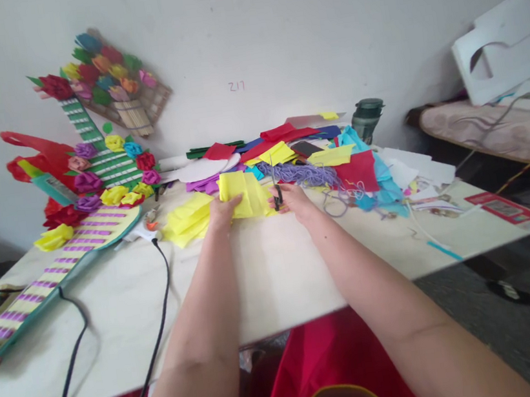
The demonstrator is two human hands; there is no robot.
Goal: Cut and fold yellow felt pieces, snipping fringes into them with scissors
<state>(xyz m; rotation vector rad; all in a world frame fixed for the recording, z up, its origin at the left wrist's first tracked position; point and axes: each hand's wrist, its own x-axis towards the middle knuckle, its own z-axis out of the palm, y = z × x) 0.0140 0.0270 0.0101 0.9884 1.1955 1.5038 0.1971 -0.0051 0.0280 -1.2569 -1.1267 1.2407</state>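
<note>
My left hand pinches the lower left part of a folded yellow crepe paper sheet, thumb on top. In my right hand is a pair of black-handled scissors, its blades pointing up and away from me along the sheet's right edge. Whether the blades touch the paper I cannot tell. More yellow crepe paper lies flat just left of my left hand. A bundle of purple yarn rests behind my right hand.
A glue gun with a black cord lies at left beside a flower-decorated striped panel. Coloured paper, including a red sheet, is heaped along the back. A dark bottle stands behind it on the white table.
</note>
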